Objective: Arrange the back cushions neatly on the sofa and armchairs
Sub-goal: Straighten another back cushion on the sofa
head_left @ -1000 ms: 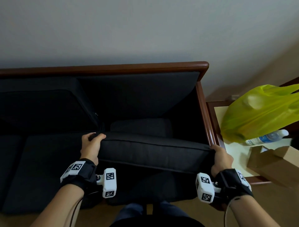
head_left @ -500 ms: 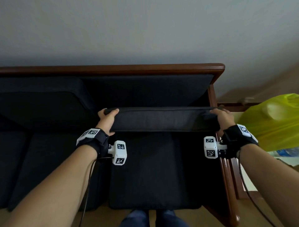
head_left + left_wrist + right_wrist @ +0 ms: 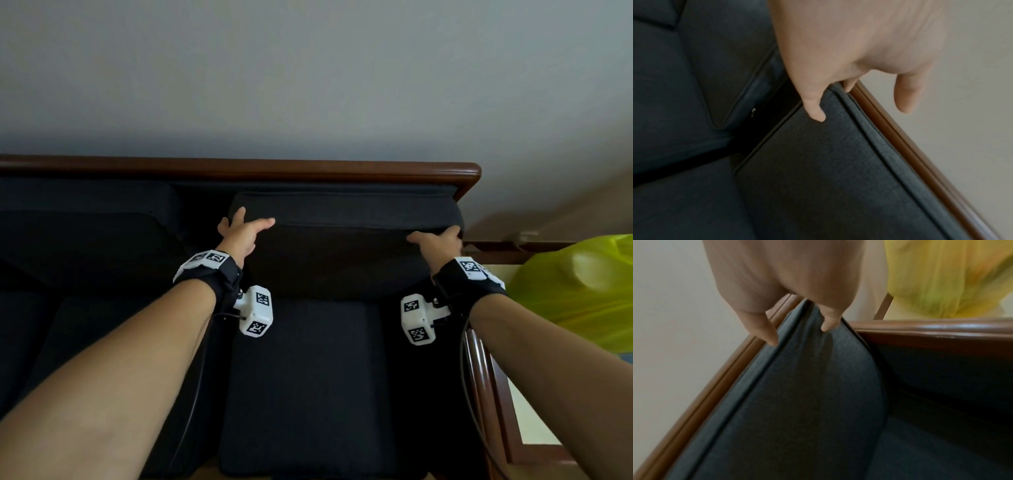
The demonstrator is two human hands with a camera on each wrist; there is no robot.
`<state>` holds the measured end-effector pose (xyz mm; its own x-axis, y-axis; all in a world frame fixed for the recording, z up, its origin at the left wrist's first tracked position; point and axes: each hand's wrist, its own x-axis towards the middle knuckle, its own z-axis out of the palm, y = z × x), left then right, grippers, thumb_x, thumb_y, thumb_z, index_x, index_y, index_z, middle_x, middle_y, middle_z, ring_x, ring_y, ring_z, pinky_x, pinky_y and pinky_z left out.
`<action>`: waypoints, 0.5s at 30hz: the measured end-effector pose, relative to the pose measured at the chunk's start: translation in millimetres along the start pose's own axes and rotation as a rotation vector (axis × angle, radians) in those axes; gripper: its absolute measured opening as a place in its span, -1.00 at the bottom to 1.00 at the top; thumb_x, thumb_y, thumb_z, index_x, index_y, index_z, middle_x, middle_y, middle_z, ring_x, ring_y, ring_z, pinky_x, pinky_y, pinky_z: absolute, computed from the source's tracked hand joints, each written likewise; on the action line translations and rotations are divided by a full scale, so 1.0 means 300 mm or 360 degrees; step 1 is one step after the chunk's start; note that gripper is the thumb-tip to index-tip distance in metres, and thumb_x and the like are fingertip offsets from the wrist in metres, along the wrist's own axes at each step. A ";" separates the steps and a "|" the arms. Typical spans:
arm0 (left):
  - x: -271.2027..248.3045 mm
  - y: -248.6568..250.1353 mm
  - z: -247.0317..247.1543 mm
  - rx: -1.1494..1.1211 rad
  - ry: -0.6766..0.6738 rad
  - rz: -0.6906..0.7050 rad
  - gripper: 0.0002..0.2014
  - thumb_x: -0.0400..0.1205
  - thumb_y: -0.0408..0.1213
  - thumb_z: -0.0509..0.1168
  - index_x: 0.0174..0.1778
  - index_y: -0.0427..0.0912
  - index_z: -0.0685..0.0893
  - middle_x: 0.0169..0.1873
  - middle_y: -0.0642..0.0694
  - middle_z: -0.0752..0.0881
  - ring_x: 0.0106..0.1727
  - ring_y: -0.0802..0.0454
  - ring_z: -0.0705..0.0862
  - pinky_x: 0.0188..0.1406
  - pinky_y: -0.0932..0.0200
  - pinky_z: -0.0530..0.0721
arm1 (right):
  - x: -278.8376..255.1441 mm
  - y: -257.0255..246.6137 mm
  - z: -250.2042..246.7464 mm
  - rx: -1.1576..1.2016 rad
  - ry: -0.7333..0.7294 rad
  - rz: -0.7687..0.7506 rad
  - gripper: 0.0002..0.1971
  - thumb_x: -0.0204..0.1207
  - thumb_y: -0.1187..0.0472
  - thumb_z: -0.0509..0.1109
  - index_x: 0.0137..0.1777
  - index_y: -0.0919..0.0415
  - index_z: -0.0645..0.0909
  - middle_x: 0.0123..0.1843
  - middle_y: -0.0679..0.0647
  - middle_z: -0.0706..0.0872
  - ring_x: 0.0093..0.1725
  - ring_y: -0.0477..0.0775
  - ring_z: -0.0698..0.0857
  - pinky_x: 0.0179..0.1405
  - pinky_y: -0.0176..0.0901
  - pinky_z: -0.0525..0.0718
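Far left: another back cushion (image 3: 85, 219) leans on the sofa (image 3: 239, 169) backrest, dark, detail hard to read. A gap separates it from the cushion (image 3: 342, 240) being handled. Left hand (image 3: 241, 236) is at that cushion's upper left corner; thumb (image 3: 813, 107) lies on the front face, other fingers (image 3: 906, 95) reach over the top edge toward the wooden rail, loosely spread, index sticking out straight. Grip is loose, more touching than clamping. The cushion stands upright against the backrest at the sofa's right end, top edge just under the rail, bottom on the seat cushion (image 3: 308, 377). Right hand (image 3: 436, 241) holds the upper right corner: thumb (image 3: 830, 319) presses into the front fabric, which dimples, with fingers (image 3: 760, 327) curled over the top seam behind, pinching the corner. The wooden armrest (image 3: 479, 370) runs just right of the cushion. Far right: a yellow bag (image 3: 575, 291) on a side table (image 3: 534, 442), beside the sofa.
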<state>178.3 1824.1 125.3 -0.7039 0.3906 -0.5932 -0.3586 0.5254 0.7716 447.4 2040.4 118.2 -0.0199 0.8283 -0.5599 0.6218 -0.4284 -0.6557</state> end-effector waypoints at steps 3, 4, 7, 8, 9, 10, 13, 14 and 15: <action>0.014 0.004 -0.027 0.0174 -0.0045 -0.0010 -0.19 0.61 -0.18 0.48 0.74 0.01 0.22 0.77 -0.08 -0.06 0.69 -0.17 0.28 0.56 -0.05 0.48 | 0.014 -0.001 0.010 0.0164 -0.0091 0.0033 0.18 0.33 0.05 0.58 0.76 0.12 -0.20 0.77 0.21 0.09 0.68 0.41 0.23 0.58 0.38 0.37; 0.012 -0.002 -0.040 0.0189 -0.0045 0.0003 -0.20 0.62 -0.19 0.47 0.74 0.01 0.21 0.77 -0.08 -0.02 0.69 -0.17 0.28 0.54 -0.05 0.49 | 0.039 0.020 0.004 0.0195 -0.0131 0.0047 0.24 0.25 0.00 0.58 0.76 0.08 -0.23 0.77 0.19 0.12 0.66 0.40 0.27 0.57 0.37 0.40; -0.008 -0.049 -0.071 0.0234 -0.0055 0.0067 -0.20 0.63 -0.20 0.46 0.74 0.01 0.19 0.77 -0.06 0.03 0.71 -0.14 0.25 0.60 -0.11 0.42 | 0.040 0.057 -0.030 0.0298 -0.0191 0.0091 0.21 0.17 0.03 0.57 0.76 -0.04 -0.09 0.70 0.14 0.33 0.55 0.34 0.46 0.50 0.25 0.48; -0.022 -0.068 -0.079 0.0268 -0.0056 0.0084 -0.19 0.62 -0.19 0.46 0.74 0.03 0.19 0.77 -0.05 0.02 0.72 -0.13 0.22 0.64 -0.16 0.36 | 0.017 0.059 -0.041 0.0316 -0.0196 0.0085 0.09 0.26 0.10 0.57 0.75 -0.01 0.03 0.63 0.13 0.44 0.46 0.30 0.53 0.40 0.16 0.53; -0.041 -0.086 -0.086 0.0283 -0.0064 0.0092 -0.19 0.62 -0.19 0.47 0.74 0.06 0.19 0.77 -0.05 0.05 0.73 -0.12 0.21 0.66 -0.19 0.33 | -0.001 0.069 -0.047 0.0327 -0.0199 0.0084 -0.05 0.38 0.17 0.55 0.73 0.04 0.13 0.55 0.14 0.52 0.39 0.27 0.58 0.28 0.08 0.54; -0.065 -0.101 -0.089 0.0270 -0.0073 0.0088 -0.19 0.62 -0.19 0.46 0.74 0.07 0.19 0.76 -0.06 0.09 0.72 -0.12 0.23 0.66 -0.19 0.34 | -0.007 0.085 -0.053 0.0324 -0.0212 0.0060 -0.14 0.46 0.21 0.51 0.72 0.07 0.17 0.51 0.14 0.54 0.37 0.25 0.58 0.22 0.04 0.53; -0.135 -0.140 -0.095 0.0241 -0.0117 0.0064 -0.24 0.65 -0.22 0.43 0.73 0.05 0.21 0.72 -0.09 0.25 0.65 -0.13 0.38 0.59 -0.11 0.43 | -0.038 0.119 -0.071 0.0320 -0.0213 0.0041 -0.28 0.54 0.24 0.47 0.68 0.12 0.28 0.49 0.16 0.54 0.39 0.22 0.57 0.22 0.04 0.53; -0.157 -0.154 -0.095 0.0253 -0.0136 0.0069 -0.27 0.66 -0.22 0.41 0.73 0.02 0.24 0.68 -0.10 0.32 0.58 -0.13 0.47 0.53 -0.06 0.48 | -0.049 0.127 -0.077 0.0309 -0.0207 0.0055 -0.33 0.54 0.23 0.48 0.64 0.14 0.35 0.47 0.19 0.56 0.34 0.22 0.58 0.19 0.03 0.54; -0.180 -0.167 -0.096 0.0288 -0.0159 0.0072 -0.33 0.68 -0.21 0.40 0.70 -0.01 0.29 0.63 -0.10 0.41 0.48 -0.10 0.56 0.45 -0.01 0.52 | -0.075 0.134 -0.086 0.0311 -0.0221 0.0060 -0.40 0.54 0.23 0.47 0.58 0.17 0.43 0.39 0.22 0.61 0.24 0.21 0.61 0.12 0.01 0.56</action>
<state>216.7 1755.0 125.3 -0.6493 0.4852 -0.5857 -0.2059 0.6292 0.7495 493.0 2014.0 117.6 -0.1151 0.7586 -0.6413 0.4612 -0.5309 -0.7109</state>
